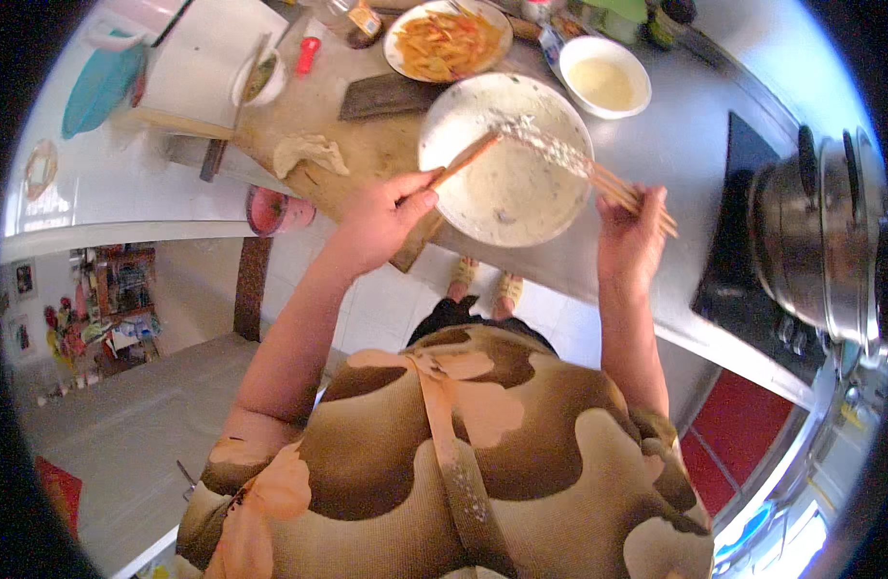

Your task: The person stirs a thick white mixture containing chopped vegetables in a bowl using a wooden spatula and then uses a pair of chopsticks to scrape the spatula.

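Observation:
A large white bowl [516, 206] stands before me at the counter's front edge, its inside smeared with pale batter flecked with dark bits. My left hand [386, 217] pinches a brown wooden stick [467, 155], which reaches over the bowl's left rim. In my right hand [632, 231] is a bundle of wooden chopsticks [614, 187], slanting over the right side of the bowl. Lumpy white dough [552, 148] coats their far ends. The tip of the stick meets or nearly meets the coated ends above the bowl.
Left of the bowl, a dough piece [310, 154] lies on a wooden board [371, 155], near a dark flat slab [386, 98]. Behind stand a plate of cooked strips [447, 45] and a bowl of pale liquid [603, 81]. A steel pot [791, 231] sits on the black cooktop [733, 289] at right.

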The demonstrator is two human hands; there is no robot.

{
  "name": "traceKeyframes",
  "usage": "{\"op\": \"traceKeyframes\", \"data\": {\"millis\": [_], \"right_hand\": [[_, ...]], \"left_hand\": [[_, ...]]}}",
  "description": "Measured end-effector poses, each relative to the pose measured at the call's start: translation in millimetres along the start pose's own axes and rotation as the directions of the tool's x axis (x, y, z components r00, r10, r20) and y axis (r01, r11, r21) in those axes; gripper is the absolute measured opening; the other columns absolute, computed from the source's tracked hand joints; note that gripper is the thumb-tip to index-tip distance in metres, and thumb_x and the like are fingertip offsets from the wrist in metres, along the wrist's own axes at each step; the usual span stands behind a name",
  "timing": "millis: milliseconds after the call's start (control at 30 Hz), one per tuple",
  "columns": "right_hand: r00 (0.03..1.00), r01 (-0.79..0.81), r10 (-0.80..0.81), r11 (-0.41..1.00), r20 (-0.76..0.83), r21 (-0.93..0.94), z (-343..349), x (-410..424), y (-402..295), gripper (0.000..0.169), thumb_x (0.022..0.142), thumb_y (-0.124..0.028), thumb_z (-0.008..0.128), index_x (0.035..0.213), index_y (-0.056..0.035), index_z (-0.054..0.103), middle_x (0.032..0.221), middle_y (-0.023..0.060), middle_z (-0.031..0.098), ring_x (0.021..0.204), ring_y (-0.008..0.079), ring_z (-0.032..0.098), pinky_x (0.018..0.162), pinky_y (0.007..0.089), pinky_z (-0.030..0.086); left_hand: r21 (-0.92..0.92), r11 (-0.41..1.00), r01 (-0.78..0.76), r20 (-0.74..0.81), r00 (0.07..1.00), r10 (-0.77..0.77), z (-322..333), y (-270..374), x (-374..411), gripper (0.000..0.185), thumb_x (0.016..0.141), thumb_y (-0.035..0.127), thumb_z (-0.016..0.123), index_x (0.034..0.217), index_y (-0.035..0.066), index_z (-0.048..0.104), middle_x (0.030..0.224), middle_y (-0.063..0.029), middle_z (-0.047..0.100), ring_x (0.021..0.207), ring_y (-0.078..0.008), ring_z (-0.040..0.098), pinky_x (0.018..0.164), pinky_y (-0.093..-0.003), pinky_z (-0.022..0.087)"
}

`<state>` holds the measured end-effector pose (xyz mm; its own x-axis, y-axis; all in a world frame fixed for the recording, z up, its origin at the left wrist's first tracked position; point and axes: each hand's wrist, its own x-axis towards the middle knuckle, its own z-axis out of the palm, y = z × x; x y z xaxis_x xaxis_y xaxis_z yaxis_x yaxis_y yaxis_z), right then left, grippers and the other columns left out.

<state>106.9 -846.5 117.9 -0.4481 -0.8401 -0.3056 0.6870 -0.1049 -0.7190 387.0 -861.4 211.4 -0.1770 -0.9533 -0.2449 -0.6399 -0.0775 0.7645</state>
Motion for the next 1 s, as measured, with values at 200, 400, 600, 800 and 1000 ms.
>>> {"op": "traceKeyframes", "data": {"millis": [200,400,600,800,1000], "right_hand": [[0.999,0.024,-0.027,0.996,0.039,0.084,2,3,-26,0.032,0.094,-0.039,0.052,0.091,-0.0077,0.055,0.083,0.0046,0.059,0.068,0.0169,0.06,0.067,0.034,0.056],[0.983,-0.093,0.071,0.987,0.168,0.132,15,-5,-11,0.03,0.095,-0.037,0.051,0.09,-0.0073,0.056,0.079,0.0053,0.06,0.065,0.0197,0.062,0.068,0.0326,0.054],[0.998,-0.034,0.022,0.979,0.061,0.202,1,18,-24,0.034,0.095,-0.039,0.05,0.091,-0.0057,0.055,0.078,0.0061,0.059,0.064,0.0196,0.061,0.064,0.0352,0.056],[0.996,-0.09,0.092,0.988,-0.004,0.122,0,5,-10,0.033,0.096,-0.036,0.048,0.09,-0.0044,0.055,0.079,0.0078,0.061,0.065,0.0192,0.06,0.065,0.0331,0.053],[0.992,-0.069,0.076,0.995,-0.101,0.075,-8,1,-5,0.03,0.096,-0.032,0.051,0.09,-0.003,0.054,0.08,0.0084,0.057,0.063,0.0187,0.058,0.066,0.0342,0.054]], "left_hand": [[0.079,0.996,0.038,0.021,0.999,-0.04,-9,-11,-12,0.039,0.091,0.022,0.057,0.123,0.0,0.055,0.103,-0.0086,0.066,0.093,-0.0134,0.058,0.085,-0.0273,0.045],[-0.017,0.991,-0.134,-0.02,0.991,0.133,-3,-7,-13,0.038,0.091,0.019,0.056,0.124,0.001,0.055,0.108,-0.0108,0.065,0.098,-0.0141,0.059,0.087,-0.0285,0.045],[-0.014,0.991,-0.135,-0.042,0.99,0.135,-11,-22,-16,0.037,0.091,0.013,0.056,0.126,0.001,0.054,0.114,-0.0125,0.064,0.1,-0.0137,0.059,0.088,-0.0275,0.045],[-0.032,0.99,-0.136,-0.012,0.991,0.136,-7,-24,-14,0.039,0.092,0.013,0.055,0.129,0.001,0.051,0.117,-0.0125,0.062,0.106,-0.0142,0.057,0.092,-0.0273,0.042],[-0.048,0.966,-0.253,-0.077,0.965,0.249,3,-22,-5,0.034,0.09,0.013,0.057,0.122,0.0,0.056,0.106,-0.0155,0.066,0.093,-0.0157,0.062,0.082,-0.0278,0.047]]}}
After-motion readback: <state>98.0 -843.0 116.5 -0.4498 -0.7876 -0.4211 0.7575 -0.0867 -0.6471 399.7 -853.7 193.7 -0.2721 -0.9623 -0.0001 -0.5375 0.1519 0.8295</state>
